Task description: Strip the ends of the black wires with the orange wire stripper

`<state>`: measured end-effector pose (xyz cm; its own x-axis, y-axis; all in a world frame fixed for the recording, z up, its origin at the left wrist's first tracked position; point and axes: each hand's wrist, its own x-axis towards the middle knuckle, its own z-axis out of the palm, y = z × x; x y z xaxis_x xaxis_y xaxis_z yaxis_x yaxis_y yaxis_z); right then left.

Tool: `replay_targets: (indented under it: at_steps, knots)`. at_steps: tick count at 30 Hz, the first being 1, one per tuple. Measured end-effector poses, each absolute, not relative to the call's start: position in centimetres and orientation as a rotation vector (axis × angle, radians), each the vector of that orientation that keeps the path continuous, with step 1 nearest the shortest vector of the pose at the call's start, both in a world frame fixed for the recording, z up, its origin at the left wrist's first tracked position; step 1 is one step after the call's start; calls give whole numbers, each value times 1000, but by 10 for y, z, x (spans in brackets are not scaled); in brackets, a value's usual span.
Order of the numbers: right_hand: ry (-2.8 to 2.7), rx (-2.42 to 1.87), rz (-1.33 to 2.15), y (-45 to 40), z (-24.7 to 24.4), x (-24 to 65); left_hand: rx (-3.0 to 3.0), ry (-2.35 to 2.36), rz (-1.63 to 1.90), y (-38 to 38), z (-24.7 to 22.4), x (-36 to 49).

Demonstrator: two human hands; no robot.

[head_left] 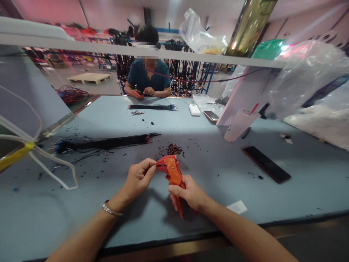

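Note:
My right hand (189, 193) is wrapped around the handles of a red and orange wire stripper (172, 171), its nose pointing left. At that nose, the thumb and forefinger of my left hand (140, 176) pinch what looks like a thin dark wire, mostly hidden by the fingers. A bundle of black wires (106, 143), with blue and metal ends at its left, lies beyond my left hand. Just behind the stripper sits a small heap of dark insulation scraps (173, 149).
Across the table (81, 214), a person (149, 78) holds a red tool near another wire bundle (152, 107). A black phone (266, 163) lies at right, near a white cup (240, 125). A shelf (174, 54) crosses overhead. A white wire frame (54, 171) stands at left.

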<state>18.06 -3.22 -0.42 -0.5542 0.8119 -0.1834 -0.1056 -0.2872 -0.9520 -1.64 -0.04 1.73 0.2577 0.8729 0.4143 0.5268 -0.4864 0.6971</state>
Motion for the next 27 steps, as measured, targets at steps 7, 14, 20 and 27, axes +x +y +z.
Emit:
replay_targets:
  at_steps: [7, 14, 20, 27]
  knots:
    - [-1335, -946, 1883, -30, -3, 178, 2102, 1293, 1109, 0, 19, -17]
    - [-1342, -920, 1869, -29, -6, 177, 2090, 1306, 1130, 0, 18, -16]
    - [-1310, -959, 1837, -26, -9, 173, 2066, 1333, 1131, 5, 14, -16]
    - [-1248, -935, 1932, -23, -10, 173, 2074, 1339, 1122, 9, 11, -16]
